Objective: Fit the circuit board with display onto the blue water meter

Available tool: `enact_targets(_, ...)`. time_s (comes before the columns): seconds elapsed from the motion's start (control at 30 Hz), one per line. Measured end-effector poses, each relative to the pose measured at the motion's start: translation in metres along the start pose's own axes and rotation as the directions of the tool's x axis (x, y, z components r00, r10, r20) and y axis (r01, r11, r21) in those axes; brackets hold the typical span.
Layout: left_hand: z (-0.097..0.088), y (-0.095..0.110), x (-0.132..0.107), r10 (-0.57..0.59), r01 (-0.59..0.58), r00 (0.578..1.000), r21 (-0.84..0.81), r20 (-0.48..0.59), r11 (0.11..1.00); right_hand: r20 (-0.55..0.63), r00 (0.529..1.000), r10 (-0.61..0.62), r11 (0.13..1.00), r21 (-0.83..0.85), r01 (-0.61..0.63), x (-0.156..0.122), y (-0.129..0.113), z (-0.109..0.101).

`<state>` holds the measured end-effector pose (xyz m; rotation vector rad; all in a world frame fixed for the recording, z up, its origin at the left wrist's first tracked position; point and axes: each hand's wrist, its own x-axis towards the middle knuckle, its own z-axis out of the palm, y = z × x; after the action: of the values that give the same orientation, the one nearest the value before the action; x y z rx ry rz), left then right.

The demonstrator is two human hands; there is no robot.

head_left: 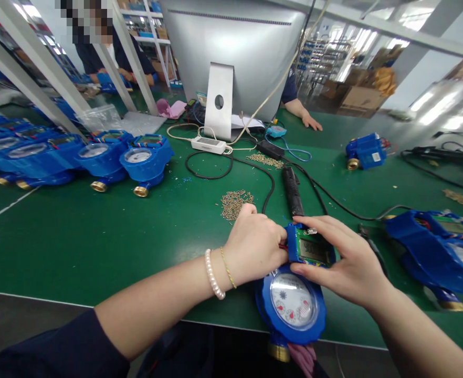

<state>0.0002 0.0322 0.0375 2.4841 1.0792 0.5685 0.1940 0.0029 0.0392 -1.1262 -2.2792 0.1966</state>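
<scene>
A blue water meter (292,302) with a white dial and a small display module on top lies at the near edge of the green table (97,241). My left hand (255,244) is curled against the left side of the module, fingers closed on it. My right hand (344,260) grips the module from the right, with fingers over its top and the thumb below it. A pile of small brass screws (235,202) lies just behind my left hand. A black electric screwdriver (292,191) rests beyond the meter.
A row of blue meters (97,157) lines the left. Another meter (438,252) lies at the right and one (365,152) at the far right. A monitor back (231,58), white adapter (208,144) and cables stand behind. Other people's hands (312,122) rest on the far side.
</scene>
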Motion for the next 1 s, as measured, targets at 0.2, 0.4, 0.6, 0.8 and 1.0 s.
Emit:
enact_targets(0.2,-0.021,-0.012,0.002,0.1,-0.054,0.972,-0.216,0.213,0.975,-0.007,1.0,-0.001,0.999,0.033,0.001,0.0,0.002,0.0)
enact_targets(0.4,-0.039,-0.024,0.007,0.174,-0.041,0.905,-0.326,0.389,0.945,-0.006,1.0,0.007,1.0,0.026,-0.006,0.0,0.002,0.0)
enact_targets(0.6,-0.038,-0.031,0.012,0.211,-0.031,0.89,-0.409,0.404,0.912,-0.008,1.0,0.005,1.0,0.029,-0.005,0.001,0.0,0.0)
enact_targets(0.8,-0.039,-0.036,0.012,0.25,0.017,0.846,-0.492,0.471,0.871,-0.007,1.0,0.007,0.999,0.038,-0.006,0.002,0.002,0.001)
enact_targets(1.0,-0.041,-0.037,0.013,0.26,0.05,0.826,-0.524,0.501,0.85,-0.002,1.0,0.009,0.999,0.039,-0.009,0.001,0.003,0.001)
